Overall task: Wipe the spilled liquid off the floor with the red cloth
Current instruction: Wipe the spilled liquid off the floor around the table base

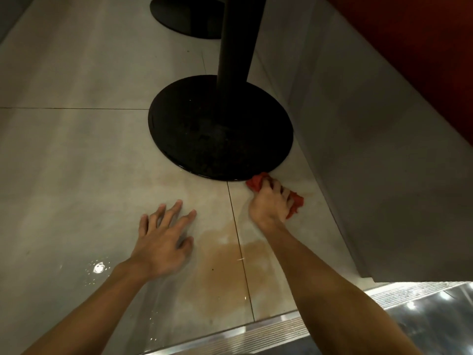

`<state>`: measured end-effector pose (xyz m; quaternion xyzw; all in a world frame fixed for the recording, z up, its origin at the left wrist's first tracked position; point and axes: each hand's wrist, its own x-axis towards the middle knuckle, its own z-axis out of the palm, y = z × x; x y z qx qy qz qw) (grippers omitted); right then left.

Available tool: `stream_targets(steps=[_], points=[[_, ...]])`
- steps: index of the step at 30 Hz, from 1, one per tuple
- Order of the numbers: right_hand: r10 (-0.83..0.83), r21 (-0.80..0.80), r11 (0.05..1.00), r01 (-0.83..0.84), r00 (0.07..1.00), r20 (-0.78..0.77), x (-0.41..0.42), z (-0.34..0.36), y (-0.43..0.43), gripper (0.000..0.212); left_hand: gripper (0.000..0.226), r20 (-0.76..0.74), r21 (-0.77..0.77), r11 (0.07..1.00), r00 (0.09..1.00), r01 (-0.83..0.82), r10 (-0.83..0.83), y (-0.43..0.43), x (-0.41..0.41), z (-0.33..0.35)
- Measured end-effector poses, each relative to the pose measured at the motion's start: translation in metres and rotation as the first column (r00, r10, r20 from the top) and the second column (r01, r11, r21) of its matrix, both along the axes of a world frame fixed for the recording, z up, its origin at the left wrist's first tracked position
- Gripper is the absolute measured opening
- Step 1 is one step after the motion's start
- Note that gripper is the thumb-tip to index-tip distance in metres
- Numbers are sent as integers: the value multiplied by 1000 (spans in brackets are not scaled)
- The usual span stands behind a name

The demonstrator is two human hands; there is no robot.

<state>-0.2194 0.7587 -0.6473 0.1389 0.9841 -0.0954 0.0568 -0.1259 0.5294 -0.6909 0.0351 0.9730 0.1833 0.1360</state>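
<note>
Red crumpled cloth lies on the pale grey tiled floor, just beside the near rim of the round black metal pedestal base; whether cloth and rim touch cannot be told. The right hand grasps the cloth from above, with its fingers curled over the fabric and pressing it to the tile. Folds of cloth show on both sides of the hand, one bunch toward the base and one toward the grey plinth on the right.

The left hand is released and holds nothing. Its fingers are spread and slightly bent, low over the floor to the left of the tile joint. Whether the fingertips touch the tile cannot be told.

A brownish, translucent pool of spilled liquid lies between the two forearms, spanning the dark tile joint that runs from the pedestal base toward the viewer. A fainter brownish film reaches up toward the base and the cloth.

A black cylindrical post rises from the base. A second round black base lies farther away, at the top edge. A dark red panel sits above the plinth. A ribbed metal strip borders the floor at the near edge, and a bright reflection of a lamp shows on the tile left of the left wrist.
</note>
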Motion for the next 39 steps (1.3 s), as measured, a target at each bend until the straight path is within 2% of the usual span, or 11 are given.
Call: stream_targets(steps=[8,10,13,16,19,22,24,26,29,33,39], points=[[311,-87,947,-310,951,-5,33,1,-62,64,61,-16,41,999,1000,2,-2,3,1,6],[405,-117,908,-402,914,0,39,4,-78,61,61,-54,160,987,998,-9,18,1,2,15],[517,-195,840,-507,856,4,36,8,-83,55,69,-174,321,935,961,-150,214,-20,4,29],[523,-361,787,-501,851,-40,17,15,-82,46,74,-229,158,943,918,-294,325,-57,6,29],[401,-468,783,-409,908,-121,-12,23,-88,33,78,-90,5,942,938,-336,335,-75,8,20],[400,-393,802,-450,893,-206,-36,28,-114,39,78,-77,-7,948,945,-318,317,-78,11,10],[513,-389,733,-558,829,-222,-43,28,-138,42,76,-80,-15,948,945,-319,316,-81,12,7],[654,-383,652,-654,741,-152,-43,22,-158,38,72,-92,-37,950,948,-309,305,-83,12,4],[798,-158,591,-791,602,-32,-33,5,-179,57,71,-80,-57,960,959,-275,270,-88,11,1],[783,-41,620,-783,621,-16,-27,-6,-167,67,71,-92,-58,958,957,-279,274,-89,12,0],[744,-53,666,-744,668,-22,-10,-7,-95,75,79,-80,-56,953,953,-298,294,-85,11,6]])
